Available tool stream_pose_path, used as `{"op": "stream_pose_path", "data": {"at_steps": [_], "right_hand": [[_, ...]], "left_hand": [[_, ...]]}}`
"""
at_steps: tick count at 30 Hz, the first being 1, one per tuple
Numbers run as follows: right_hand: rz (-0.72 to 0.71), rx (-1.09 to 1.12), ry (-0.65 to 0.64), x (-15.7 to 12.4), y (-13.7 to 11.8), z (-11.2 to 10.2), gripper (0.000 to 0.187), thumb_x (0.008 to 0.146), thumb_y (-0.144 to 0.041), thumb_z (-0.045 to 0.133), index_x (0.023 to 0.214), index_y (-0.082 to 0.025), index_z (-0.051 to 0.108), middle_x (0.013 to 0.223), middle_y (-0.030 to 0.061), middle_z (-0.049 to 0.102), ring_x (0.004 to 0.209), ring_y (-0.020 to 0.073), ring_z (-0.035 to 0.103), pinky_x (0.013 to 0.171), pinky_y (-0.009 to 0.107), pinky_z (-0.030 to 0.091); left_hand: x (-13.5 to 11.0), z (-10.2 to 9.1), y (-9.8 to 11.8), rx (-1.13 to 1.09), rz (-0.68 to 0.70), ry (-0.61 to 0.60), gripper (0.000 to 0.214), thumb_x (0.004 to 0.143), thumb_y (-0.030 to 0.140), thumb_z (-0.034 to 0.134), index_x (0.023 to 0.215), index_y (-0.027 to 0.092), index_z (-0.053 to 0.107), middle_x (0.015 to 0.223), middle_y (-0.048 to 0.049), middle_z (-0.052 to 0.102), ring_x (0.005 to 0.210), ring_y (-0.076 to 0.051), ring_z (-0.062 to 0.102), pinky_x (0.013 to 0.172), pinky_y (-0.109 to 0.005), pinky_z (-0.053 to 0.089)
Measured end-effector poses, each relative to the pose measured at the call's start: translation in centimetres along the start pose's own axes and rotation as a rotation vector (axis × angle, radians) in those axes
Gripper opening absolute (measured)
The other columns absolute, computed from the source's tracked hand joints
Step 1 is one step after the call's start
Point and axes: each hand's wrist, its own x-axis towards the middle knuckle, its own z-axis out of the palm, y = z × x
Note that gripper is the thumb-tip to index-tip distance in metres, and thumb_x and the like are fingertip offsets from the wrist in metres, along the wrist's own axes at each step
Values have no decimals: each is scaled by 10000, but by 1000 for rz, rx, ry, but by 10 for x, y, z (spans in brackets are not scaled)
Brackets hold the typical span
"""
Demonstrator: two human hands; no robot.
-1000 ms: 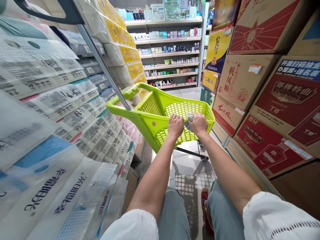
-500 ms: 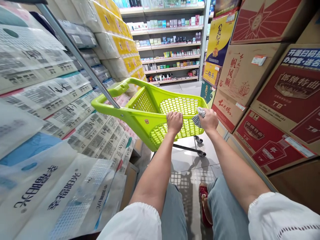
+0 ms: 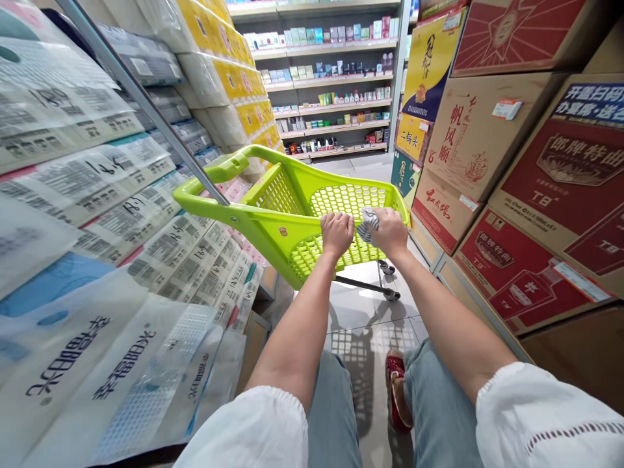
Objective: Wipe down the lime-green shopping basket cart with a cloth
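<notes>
A lime-green plastic shopping cart [image 3: 273, 214] stands tilted in the aisle in front of me, its basket showing nothing inside. My left hand [image 3: 336, 233] is closed over the near rim of the basket. Just to its right, my right hand [image 3: 390, 231] presses a striped grey-and-white cloth [image 3: 366, 225] against the same rim. Both forearms reach out from white sleeves, and my knees in light jeans and a red shoe [image 3: 397, 390] show below.
Stacked tissue packs [image 3: 97, 214] fill the shelving on the left, with a metal upright [image 3: 146, 110] crossing them. Cardboard liquor boxes [image 3: 546, 195] are piled on the right. Far shelves [image 3: 336, 84] hold small goods. The tiled floor [image 3: 365, 312] runs between.
My right hand with the cloth slid left along the rim, back toward my left hand. The cart shifted slightly and the view dipped a little.
</notes>
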Motion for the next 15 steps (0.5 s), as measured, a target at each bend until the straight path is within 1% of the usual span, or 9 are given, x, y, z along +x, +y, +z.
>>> {"op": "stream_pose_path", "data": {"at_steps": [3, 4, 6, 8, 12, 14, 15], "right_hand": [[135, -21, 44, 2, 24, -3, 413, 886, -432, 466, 1253, -266, 557, 1165, 83, 580, 1039, 259, 492, 817, 328, 406], [160, -24, 58, 2, 27, -3, 410, 884, -430, 464, 1243, -261, 564, 1159, 87, 580, 1038, 261, 492, 822, 331, 406], [171, -24, 72, 2, 23, -2, 408, 886, -428, 456, 1236, -253, 569, 1157, 93, 580, 1039, 263, 489, 834, 336, 405], [126, -11, 67, 1, 9, 1, 410, 890, -422, 451, 1245, -251, 566, 1164, 94, 580, 1042, 260, 485, 853, 337, 401], [-48, 49, 28, -1, -25, 5, 413, 910, -421, 430, 1270, -261, 553, 1193, 84, 575, 1057, 246, 477, 871, 320, 396], [-88, 60, -2, -1, -31, 4, 420, 915, -432, 424, 1277, -260, 552, 1199, 90, 573, 1070, 248, 472, 855, 313, 400], [-90, 55, -14, 0, -30, 3, 426, 913, -438, 431, 1282, -261, 550, 1204, 92, 571, 1075, 252, 472, 844, 312, 403]], "left_hand": [[1, 2, 2, -18, -3, 22, 393, 977, 381, 288, 752, 232, 573, 892, -52, 650, 975, -232, 507, 957, -411, 295], [2, 2, 3, -23, -7, 28, 393, 978, 380, 289, 747, 232, 571, 892, -52, 652, 974, -232, 507, 957, -411, 295], [3, 4, 5, -25, -19, 36, 395, 977, 377, 292, 737, 231, 570, 891, -55, 653, 976, -234, 507, 958, -412, 295], [4, 6, 6, -17, -24, 41, 392, 974, 374, 296, 731, 232, 570, 885, -59, 653, 977, -237, 508, 956, -414, 298], [5, 7, 5, -3, -20, 30, 303, 946, 321, 363, 744, 237, 571, 872, -59, 652, 952, -236, 515, 940, -408, 313], [5, 7, 4, -5, -16, 11, 268, 932, 297, 384, 755, 238, 576, 879, -59, 653, 947, -234, 517, 937, -404, 316], [5, 7, 3, -7, -10, 4, 273, 934, 302, 379, 760, 239, 579, 885, -59, 653, 952, -234, 517, 940, -404, 314]]}}
